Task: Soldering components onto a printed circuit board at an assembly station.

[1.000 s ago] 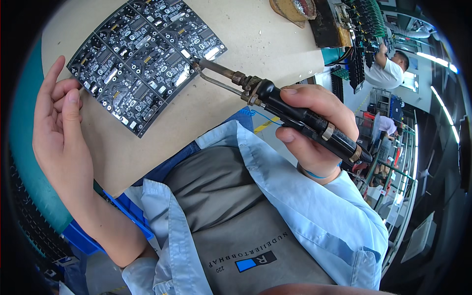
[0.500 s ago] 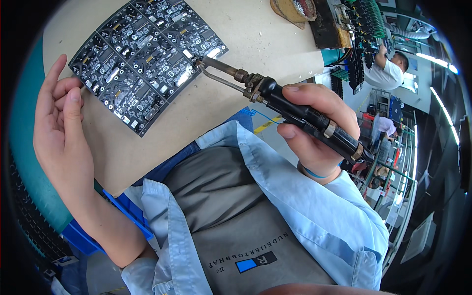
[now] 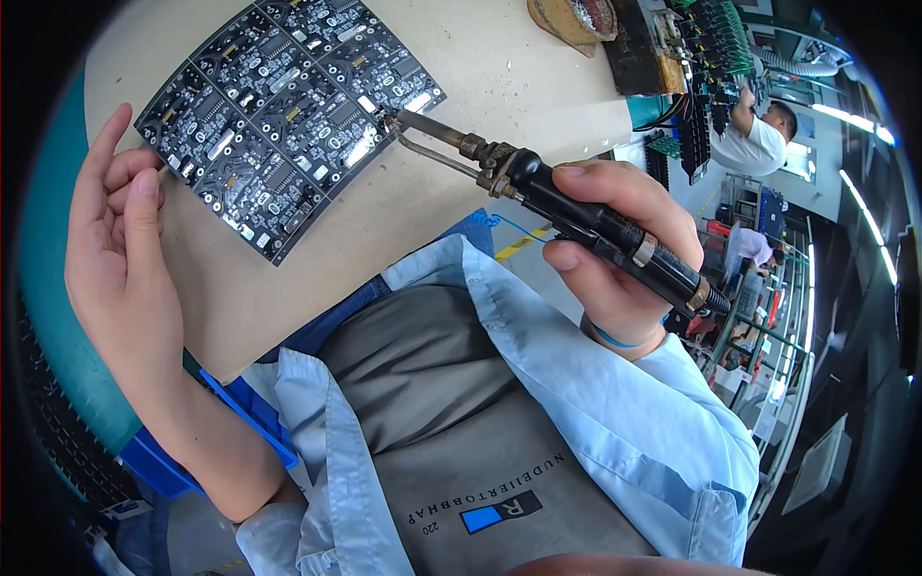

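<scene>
A dark panel of several joined circuit boards [image 3: 279,130] lies on the beige work surface, printed all over with small parts. My right hand [image 3: 629,254] grips a black-handled soldering iron [image 3: 586,216] with a thin metal tube alongside its barrel. The iron's tip meets the panel near its right-hand edge; whether it touches a joint is too small to tell. At the panel's left edge rests my left hand [image 3: 130,250], index finger stretched out and thumb apart. Its other fingers curl loosely by the edge, and no grip on the panel shows.
The beige work surface [image 3: 519,77] lies over a green mat [image 3: 82,355]. At the back right are a small dish [image 3: 591,19] and a dark block-like stand [image 3: 639,48]. Blue bins [image 3: 158,466] stand below at left. A person [image 3: 759,139] works farther off.
</scene>
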A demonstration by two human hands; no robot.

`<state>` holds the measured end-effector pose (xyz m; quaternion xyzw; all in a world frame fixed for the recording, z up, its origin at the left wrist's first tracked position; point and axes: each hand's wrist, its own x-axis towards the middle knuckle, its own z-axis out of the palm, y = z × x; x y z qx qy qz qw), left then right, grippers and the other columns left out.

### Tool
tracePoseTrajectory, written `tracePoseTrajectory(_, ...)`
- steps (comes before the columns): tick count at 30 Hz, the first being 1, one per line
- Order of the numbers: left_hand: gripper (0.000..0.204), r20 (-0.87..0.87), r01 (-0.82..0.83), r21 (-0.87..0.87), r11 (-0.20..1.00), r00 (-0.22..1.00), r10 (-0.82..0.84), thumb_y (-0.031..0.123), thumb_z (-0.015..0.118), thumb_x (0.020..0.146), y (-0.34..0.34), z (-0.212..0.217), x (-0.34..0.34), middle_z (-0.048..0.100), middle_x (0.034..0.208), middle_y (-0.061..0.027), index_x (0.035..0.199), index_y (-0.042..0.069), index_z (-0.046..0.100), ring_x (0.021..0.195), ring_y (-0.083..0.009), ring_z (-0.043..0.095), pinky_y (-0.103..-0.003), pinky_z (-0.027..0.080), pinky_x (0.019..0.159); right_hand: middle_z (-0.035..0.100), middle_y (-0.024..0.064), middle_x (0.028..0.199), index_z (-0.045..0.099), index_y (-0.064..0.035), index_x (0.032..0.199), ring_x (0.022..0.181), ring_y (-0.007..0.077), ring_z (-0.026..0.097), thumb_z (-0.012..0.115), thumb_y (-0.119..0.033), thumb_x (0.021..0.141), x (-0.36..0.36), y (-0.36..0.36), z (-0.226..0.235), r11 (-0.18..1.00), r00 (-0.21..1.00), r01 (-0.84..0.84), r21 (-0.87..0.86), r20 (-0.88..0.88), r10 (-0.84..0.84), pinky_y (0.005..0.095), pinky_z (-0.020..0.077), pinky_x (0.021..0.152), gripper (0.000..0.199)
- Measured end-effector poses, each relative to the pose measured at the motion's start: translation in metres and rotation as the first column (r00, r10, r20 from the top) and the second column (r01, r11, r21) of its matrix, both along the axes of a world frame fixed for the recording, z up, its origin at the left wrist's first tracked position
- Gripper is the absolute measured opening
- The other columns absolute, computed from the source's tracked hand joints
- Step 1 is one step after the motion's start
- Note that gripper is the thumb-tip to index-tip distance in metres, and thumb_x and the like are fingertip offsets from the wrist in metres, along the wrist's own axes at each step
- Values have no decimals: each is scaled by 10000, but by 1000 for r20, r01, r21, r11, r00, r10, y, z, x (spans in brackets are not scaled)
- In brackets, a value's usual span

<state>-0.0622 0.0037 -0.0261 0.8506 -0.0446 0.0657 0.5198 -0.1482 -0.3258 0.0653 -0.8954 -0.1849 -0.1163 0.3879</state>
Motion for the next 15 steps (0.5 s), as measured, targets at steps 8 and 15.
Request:
tracePoseTrajectory(8,403,15,8,2,1000,1000,-8,109,602,1062,1,0,0,659,1104,-44,1454,18,595,998,-71,609,-204,492,895,759,152,1033,724,12,1145,862,253,749,891,-68,742,0,1,-2,1000,1000,2,9,-3,-2,313,582,763,443)
tracePoseTrajectory(15,403,20,13,18,1000,1000,-13,116,603,1063,2,-1,1,666,1110,-46,1457,31,597,1004,-77,618,-210,498,896,760,157,1034,724,17,1138,866,252,753,892,-63,740,0,1,0,1000,1000,3,12,-4,-3,311,585,766,439)
